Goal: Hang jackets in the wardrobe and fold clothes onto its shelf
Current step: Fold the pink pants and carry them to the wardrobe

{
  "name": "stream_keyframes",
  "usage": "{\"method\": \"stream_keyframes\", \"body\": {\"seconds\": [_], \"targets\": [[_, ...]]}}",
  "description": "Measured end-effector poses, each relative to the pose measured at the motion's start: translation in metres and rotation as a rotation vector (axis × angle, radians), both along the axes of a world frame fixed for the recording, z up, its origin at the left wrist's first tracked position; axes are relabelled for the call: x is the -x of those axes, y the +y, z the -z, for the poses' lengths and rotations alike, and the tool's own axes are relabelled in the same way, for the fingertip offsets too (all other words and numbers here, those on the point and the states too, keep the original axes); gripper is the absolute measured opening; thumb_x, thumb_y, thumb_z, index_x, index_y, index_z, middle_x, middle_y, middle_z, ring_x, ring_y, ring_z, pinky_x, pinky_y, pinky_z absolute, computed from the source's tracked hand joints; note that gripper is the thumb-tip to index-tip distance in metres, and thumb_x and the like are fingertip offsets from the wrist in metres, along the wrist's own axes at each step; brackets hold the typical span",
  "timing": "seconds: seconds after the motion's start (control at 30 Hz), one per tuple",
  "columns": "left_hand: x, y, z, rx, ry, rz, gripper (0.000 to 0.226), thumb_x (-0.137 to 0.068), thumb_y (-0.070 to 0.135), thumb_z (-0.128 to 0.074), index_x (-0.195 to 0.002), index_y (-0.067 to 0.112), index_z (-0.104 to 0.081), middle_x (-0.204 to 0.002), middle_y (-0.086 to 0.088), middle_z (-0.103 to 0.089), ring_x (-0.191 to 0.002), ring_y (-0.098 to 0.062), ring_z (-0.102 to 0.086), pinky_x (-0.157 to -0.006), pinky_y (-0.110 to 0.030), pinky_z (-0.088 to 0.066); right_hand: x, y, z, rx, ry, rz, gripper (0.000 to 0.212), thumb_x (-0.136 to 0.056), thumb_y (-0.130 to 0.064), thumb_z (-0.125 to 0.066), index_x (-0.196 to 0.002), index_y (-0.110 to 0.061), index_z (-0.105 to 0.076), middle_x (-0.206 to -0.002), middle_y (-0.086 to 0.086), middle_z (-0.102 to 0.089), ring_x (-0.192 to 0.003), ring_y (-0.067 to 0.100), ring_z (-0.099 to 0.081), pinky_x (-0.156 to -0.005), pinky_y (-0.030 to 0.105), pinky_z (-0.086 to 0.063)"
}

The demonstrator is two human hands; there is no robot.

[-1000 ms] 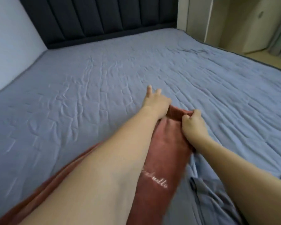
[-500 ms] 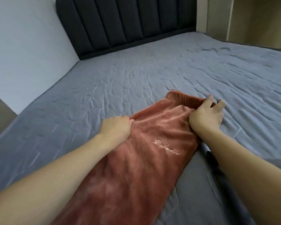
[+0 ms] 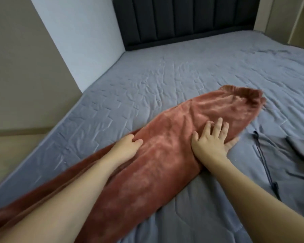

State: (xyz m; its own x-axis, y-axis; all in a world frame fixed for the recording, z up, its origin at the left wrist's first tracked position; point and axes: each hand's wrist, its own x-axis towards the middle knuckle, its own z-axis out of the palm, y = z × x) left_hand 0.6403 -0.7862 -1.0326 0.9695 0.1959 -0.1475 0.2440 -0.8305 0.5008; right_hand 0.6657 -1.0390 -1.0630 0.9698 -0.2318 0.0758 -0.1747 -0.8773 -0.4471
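Observation:
A long rust-red fleece garment (image 3: 174, 146) lies stretched out on the grey bed (image 3: 182, 81), its gathered waistband end far right near the middle of the mattress. My left hand (image 3: 128, 146) rests on its left edge, fingers curled against the fabric. My right hand (image 3: 211, 139) lies flat on the garment's right side with fingers spread, pressing it down. Both forearms reach in from the bottom of the view, and the left one hides part of the garment's near half.
A grey garment with a dark drawstring (image 3: 263, 158) lies on the bed at the right. A dark padded headboard (image 3: 182, 20) stands at the far end. A white wall panel (image 3: 81, 35) and a beige wall border the left side, light wooden furniture (image 3: 288, 16) the far right.
My hands left the waistband end and slid back along the red garment, which now lies flatter and longer. My right hand opened flat; the view swung left.

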Motion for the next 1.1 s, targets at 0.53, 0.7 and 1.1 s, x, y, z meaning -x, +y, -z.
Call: {"method": "stream_keyframes", "body": {"seconds": [0.53, 0.7, 1.1], "targets": [[-0.087, 0.002, 0.029, -0.345, -0.165, -0.023, 0.046, -0.099, 0.054, -0.033, -0.097, 0.013, -0.055, -0.113, -0.016, -0.064, -0.105, -0.037, -0.059, -0.083, -0.039, -0.047, -0.010, 0.098, 0.031, 0.085, -0.094, -0.135, 0.075, -0.090, -0.046, -0.025, -0.152, -0.007, -0.013, -0.159, 0.019, 0.001, -0.146, 0.033, 0.012, -0.109, 0.053, 0.025], [-0.043, 0.011, 0.033, -0.551, -0.284, 0.064, 0.034, -0.099, 0.046, -0.036, -0.099, 0.014, -0.046, -0.102, -0.018, -0.065, -0.094, -0.042, -0.061, -0.066, -0.038, -0.034, -0.017, 0.099, 0.038, 0.119, -0.098, -0.129, 0.076, -0.087, -0.047, -0.024, -0.151, -0.007, -0.017, -0.159, 0.019, -0.005, -0.146, 0.033, 0.006, -0.108, 0.054, 0.023], [0.100, 0.136, -0.027, -0.424, 0.147, -0.064, 0.059, -0.091, 0.062, -0.043, -0.118, 0.011, -0.058, -0.130, -0.015, -0.058, -0.117, -0.031, -0.056, -0.085, -0.035, -0.042, 0.101, 0.131, -0.001, -0.890, -0.333, 0.520, 0.072, -0.083, -0.020, -0.059, -0.146, -0.006, -0.028, -0.152, 0.016, -0.020, -0.139, 0.030, -0.024, -0.117, 0.034, -0.015]]}}
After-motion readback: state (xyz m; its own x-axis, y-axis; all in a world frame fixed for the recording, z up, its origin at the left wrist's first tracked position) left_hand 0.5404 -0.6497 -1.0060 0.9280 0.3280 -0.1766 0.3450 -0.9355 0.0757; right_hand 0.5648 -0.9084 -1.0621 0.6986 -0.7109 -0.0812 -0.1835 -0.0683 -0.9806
